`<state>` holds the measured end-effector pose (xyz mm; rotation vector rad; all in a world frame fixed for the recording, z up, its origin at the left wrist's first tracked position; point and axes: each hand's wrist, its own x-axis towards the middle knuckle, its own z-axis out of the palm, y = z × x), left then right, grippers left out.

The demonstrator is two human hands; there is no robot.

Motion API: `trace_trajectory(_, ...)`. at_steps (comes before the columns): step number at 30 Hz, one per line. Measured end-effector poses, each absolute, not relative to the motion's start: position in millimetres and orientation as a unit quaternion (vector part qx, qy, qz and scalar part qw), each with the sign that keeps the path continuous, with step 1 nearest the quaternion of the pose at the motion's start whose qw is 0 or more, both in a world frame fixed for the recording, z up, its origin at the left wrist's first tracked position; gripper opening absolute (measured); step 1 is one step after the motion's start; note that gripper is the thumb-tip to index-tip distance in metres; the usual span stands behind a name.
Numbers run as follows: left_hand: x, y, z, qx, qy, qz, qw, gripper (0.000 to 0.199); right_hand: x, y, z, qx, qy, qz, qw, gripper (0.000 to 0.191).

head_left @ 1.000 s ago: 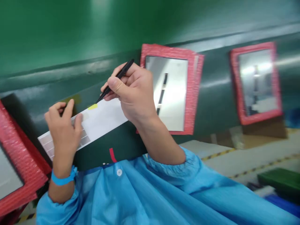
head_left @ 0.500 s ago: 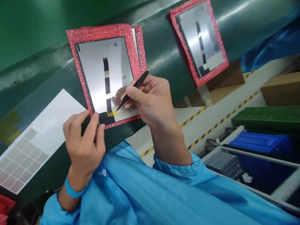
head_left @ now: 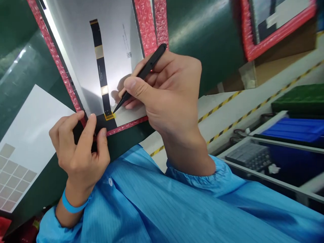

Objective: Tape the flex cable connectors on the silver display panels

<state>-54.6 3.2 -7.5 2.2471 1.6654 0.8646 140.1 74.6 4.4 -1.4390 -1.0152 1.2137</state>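
A flat display panel (head_left: pixel 83 72), its silvery back facing up, lies on pink bubble wrap (head_left: pixel 68 86). Along it runs a black flex cable (head_left: pixel 101 72) with a yellow-edged end (head_left: pixel 109 116) near the panel's lower edge. My right hand (head_left: pixel 164 87) pinches black tweezers (head_left: pixel 141 76), slanted so that their tip meets the right side of that yellow end. At the panel's lower left corner is my left hand (head_left: pixel 81 145), fingers bent but apart, with fingertips touching the corner and the thumb just below the edge.
A second panel in pink wrap (head_left: pixel 280 33) lies at the upper right. A white sheet with grey squares (head_left: pixel 37 114) is on the green table at left. Cardboard (head_left: pixel 278 67), a blue bin (head_left: pixel 293 130) and a metal frame (head_left: pixel 265 184) stand lower right.
My head view has come closer, so the panel appears larger and higher up. The tweezers' tip is now tight against the cable's yellow end. My left hand stays at the corner.
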Motion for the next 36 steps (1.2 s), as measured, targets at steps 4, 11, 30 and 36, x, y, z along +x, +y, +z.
trace_trajectory(4, -53.8, 3.8, -7.5, 0.765, 0.563, 0.296, 0.099, 0.044, 138.6, 75.0, 2.8, -0.587, -0.415, 0.49, 0.493, 0.049)
trace_trajectory(11, -53.7, 3.5, -6.5, 0.762, 0.573, 0.287, 0.095, 0.042, 138.6, 73.7, 2.5, -0.597, -0.425, 0.49, 0.472, 0.049)
trace_trajectory(30, -41.0, -0.9, -4.9, 0.809, 0.548, 0.206, 0.053, 0.04, 128.8, 65.8, -6.4, -0.592, -0.411, 0.383, 0.578, 0.019)
trace_trajectory(36, -34.0, -8.0, -6.5, 0.787, 0.579, 0.188, 0.098, 0.055, 127.0, 66.6, -14.2, -0.609, -0.414, 0.372, 0.565, 0.025)
